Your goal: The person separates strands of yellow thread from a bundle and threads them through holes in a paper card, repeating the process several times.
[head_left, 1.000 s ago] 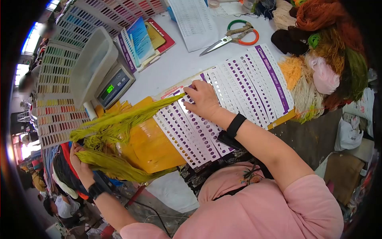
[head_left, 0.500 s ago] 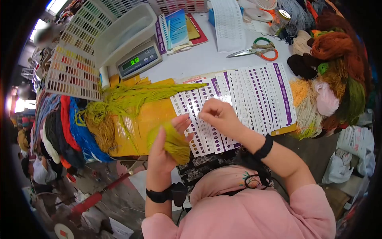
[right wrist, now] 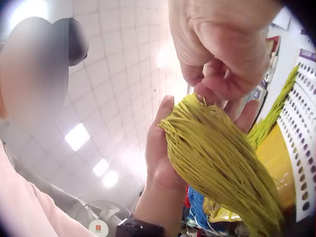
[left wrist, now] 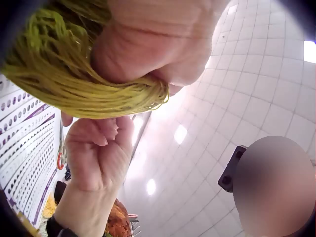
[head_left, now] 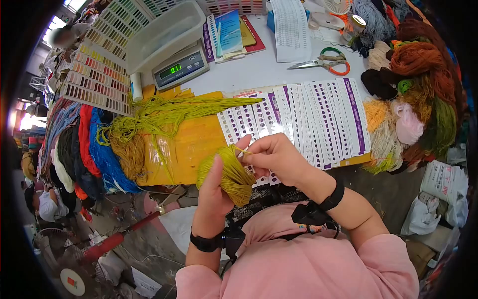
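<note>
A folded hank of yellow-green thread [head_left: 228, 175] lies across my left hand [head_left: 211, 202], which grips it with the thumb on the near side and the fingers behind it. My right hand [head_left: 283, 160] meets it at the upper end and pinches a thin strand between thumb and forefinger. In the right wrist view the hank [right wrist: 217, 153] hangs downward from those fingertips, its strands fairly parallel. Beyond the hands, a longer yellow-green skein [head_left: 174, 112] is spread on the yellow taped surface [head_left: 184, 144], its tip reaching onto the white punched cards [head_left: 318, 124].
A digital scale [head_left: 180, 70] with a plastic tray stands at the back left, near booklets [head_left: 230, 32]. Scissors [head_left: 323, 62] lie behind the cards. Coloured skeins hang at the left, including blue ones [head_left: 107, 159]; more yarn [head_left: 418, 62] is heaped at the right.
The left hand has left the spread skein and come toward the body with a separate hank. The right hand has come off the cards to the hank's end and now pinches a strand.
</note>
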